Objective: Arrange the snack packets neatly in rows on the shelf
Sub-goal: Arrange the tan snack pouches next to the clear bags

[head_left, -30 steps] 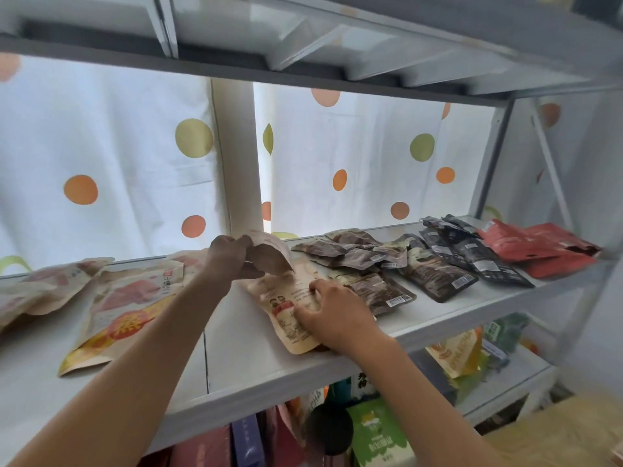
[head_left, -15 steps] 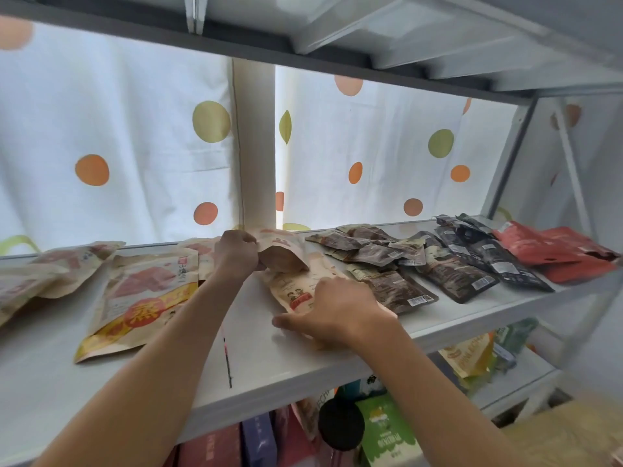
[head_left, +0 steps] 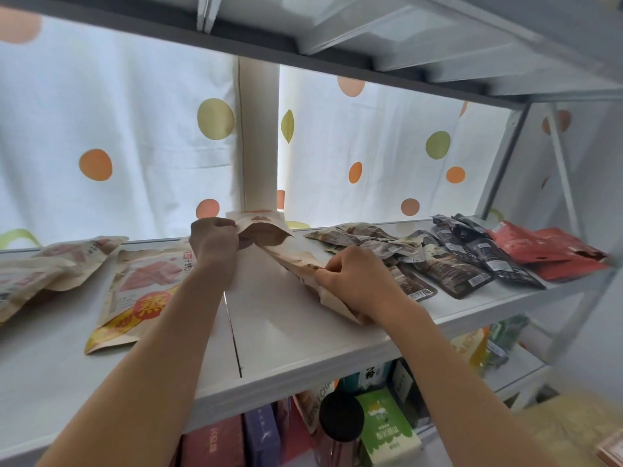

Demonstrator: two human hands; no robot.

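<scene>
On the white shelf (head_left: pixel 290 335) my left hand (head_left: pixel 213 240) grips a beige kraft snack packet (head_left: pixel 261 230) raised off the board at the back middle. My right hand (head_left: pixel 357 281) pinches a second beige packet (head_left: pixel 296 264) that is tilted up on its edge, its lower end on the shelf. A large beige packet with red and yellow print (head_left: pixel 141 284) lies flat to the left. More pale packets (head_left: pixel 50 267) lie at the far left. Brown packets (head_left: pixel 387 244), dark packets (head_left: pixel 478 251) and red packets (head_left: pixel 546 251) lie in loose piles on the right.
A polka-dot curtain (head_left: pixel 135 146) hangs behind the shelf, split by a white post (head_left: pixel 258 139). Another shelf (head_left: pixel 371 28) runs close overhead. Boxes, a black-lidded bottle (head_left: pixel 340 423) and other goods fill the shelf below.
My right hand went from lying flat on the lower beige packet to pinching it and tilting it up on edge. My left hand keeps its packet held near the post.
</scene>
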